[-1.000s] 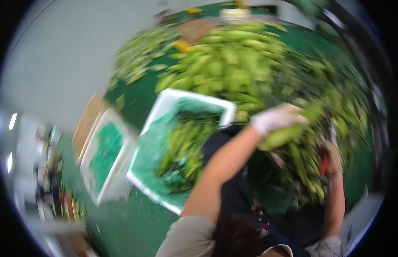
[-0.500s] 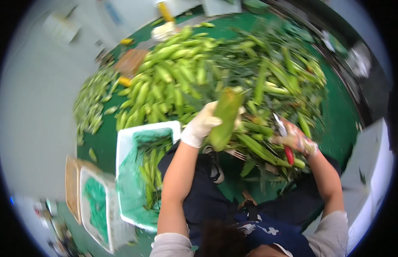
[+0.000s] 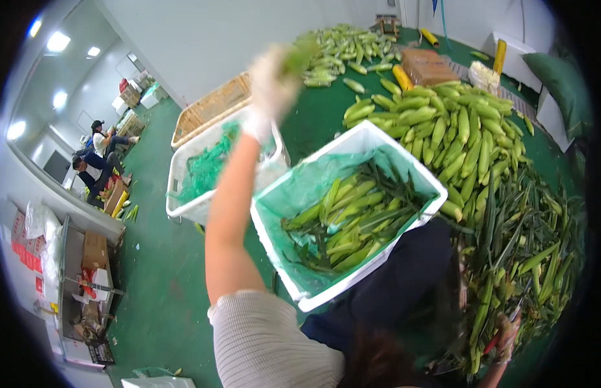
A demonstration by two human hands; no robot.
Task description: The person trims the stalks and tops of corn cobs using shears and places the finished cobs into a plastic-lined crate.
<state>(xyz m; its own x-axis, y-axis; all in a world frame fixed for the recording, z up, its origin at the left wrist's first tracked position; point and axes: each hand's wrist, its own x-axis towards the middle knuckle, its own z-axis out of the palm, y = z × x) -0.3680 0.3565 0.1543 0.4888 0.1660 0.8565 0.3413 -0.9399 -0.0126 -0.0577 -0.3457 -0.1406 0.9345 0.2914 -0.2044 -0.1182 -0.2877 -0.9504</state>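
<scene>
Left hand [image 3: 269, 87] raised, far left, blurred; corn ear [image 3: 300, 58] seen at fingers, grip or looseness cannot be told. Red-handled tool [image 3: 490, 344] clasped in right hand [image 3: 507, 331], near right, fingers curled, presumably held by handle for control. Foam box [image 3: 307, 301] lined with green plastic [image 3: 279, 197], likely for containing greens; leaf heap [image 3: 507, 213] separated from left hand by box. White basket [image 3: 187, 208] placed beside box.

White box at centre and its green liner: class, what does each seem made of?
The white box looks like matte foam, judging by its thick rim, though hard plastic is possible. The green liner seems thin, faintly shiny plastic film: it wrinkles.
</scene>
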